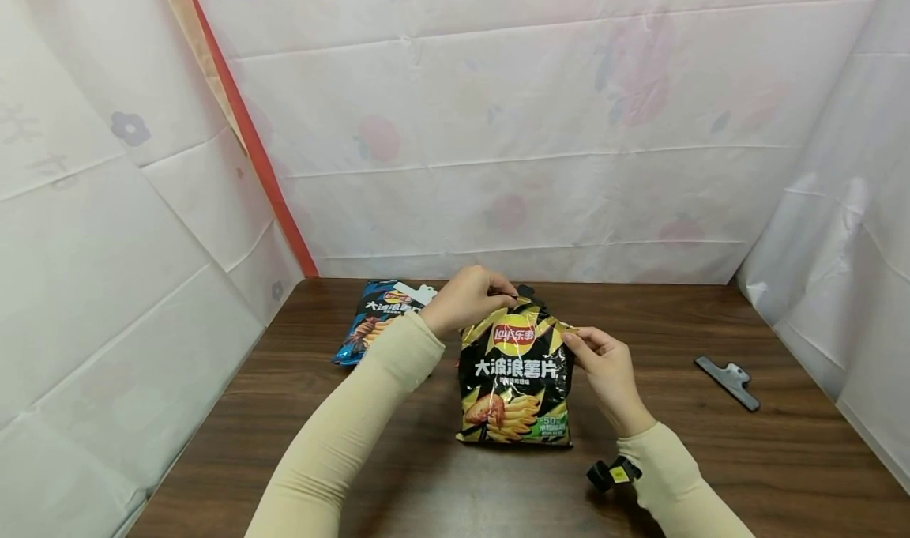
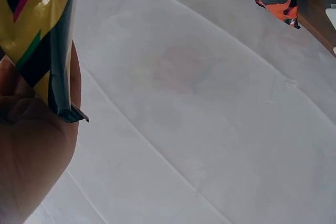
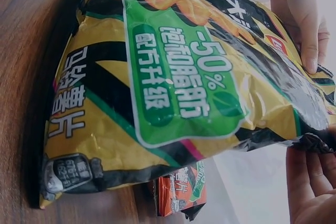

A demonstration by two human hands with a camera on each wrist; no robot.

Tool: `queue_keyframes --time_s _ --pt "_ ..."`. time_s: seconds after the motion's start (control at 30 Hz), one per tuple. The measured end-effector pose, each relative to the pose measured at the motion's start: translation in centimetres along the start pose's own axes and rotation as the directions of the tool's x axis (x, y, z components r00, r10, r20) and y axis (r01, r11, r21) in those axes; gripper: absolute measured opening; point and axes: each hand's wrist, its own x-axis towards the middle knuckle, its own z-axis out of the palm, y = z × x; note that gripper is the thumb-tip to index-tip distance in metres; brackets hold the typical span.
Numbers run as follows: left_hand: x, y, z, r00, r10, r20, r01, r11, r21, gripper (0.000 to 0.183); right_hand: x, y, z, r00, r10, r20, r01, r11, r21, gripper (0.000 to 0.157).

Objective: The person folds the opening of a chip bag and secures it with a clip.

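Note:
A black and yellow bag of potato chips (image 1: 515,372) stands upright in the middle of the table, its bottom edge on the wood. My left hand (image 1: 471,301) pinches its top edge at the left. The upper right corner is pinched between the thumb and fingers of my right hand (image 1: 604,368). In the left wrist view, the left hand (image 2: 37,135) is partly covered by the folded bag top (image 2: 58,72). Both hands show at the bag's top edge in the right wrist view, with the bag's green label (image 3: 184,77) facing the camera.
A blue chip bag (image 1: 362,325) with a white clip (image 1: 415,293) lies at the back left. Behind the black bag is an orange chip bag (image 3: 181,192), mostly hidden. On the right lies a grey bag clip (image 1: 728,381). White cloth (image 1: 512,127) hangs behind the table.

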Motion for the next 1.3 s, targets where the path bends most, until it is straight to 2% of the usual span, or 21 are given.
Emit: queue_keyframes --time_s 0.27,0.57,0.93,1.13,1.3 --pt "-0.11 -0.12 -0.11 1.000 0.021 -0.002 -0.021 1.000 -0.006 0.016 -0.02 -0.14 0.01 1.000 -0.014 -0.011 0.014 0.999 -0.035 0.033" --pt "-0.30 -0.27 -0.04 1.000 0.010 -0.001 -0.010 0.999 -0.043 0.016 -0.18 -0.13 0.00 0.999 -0.036 -0.025 0.033 0.994 -0.105 0.029" --pt "-0.40 -0.27 0.32 1.000 0.006 -0.024 -0.009 0.994 -0.106 0.017 -0.09 -0.14 -0.36 1.000 -0.012 0.004 0.013 0.995 -0.095 0.033" --pt "-0.39 -0.26 0.30 0.999 0.019 -0.041 -0.023 0.995 -0.095 0.017 -0.16 0.00 -0.58 1.000 0.020 0.013 -0.019 0.993 -0.115 0.031" --pt "-0.43 -0.22 0.20 0.999 0.014 -0.041 -0.018 0.995 -0.093 0.017 -0.09 0.09 -0.48 1.000 0.008 0.005 -0.007 0.995 -0.096 0.030"
